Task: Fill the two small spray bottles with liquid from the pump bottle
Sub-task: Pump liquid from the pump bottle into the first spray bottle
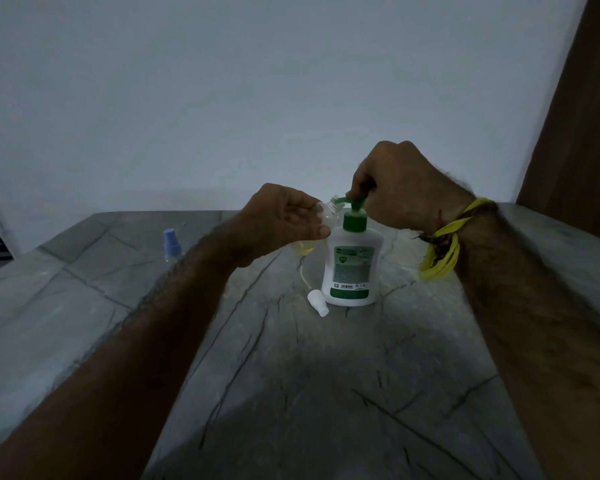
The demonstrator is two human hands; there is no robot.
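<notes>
On a grey stone-patterned bench point(291, 375) stands a white pump bottle point(352, 263) with a green pump top. The right hand point(400, 188), a yellow band point(442, 244) at its wrist, curls its fingers over the pump head from above. The left hand point(281, 223) pinches a small clear spray bottle point(314, 233), tilted with its open neck at the green nozzle; pale yellow liquid sits in its lower part. Just beside the pump bottle's base lies a white sprayer cap point(317, 302) with its thin tube. Well apart, to the left, stands a second small spray bottle with a blue top point(171, 244).
</notes>
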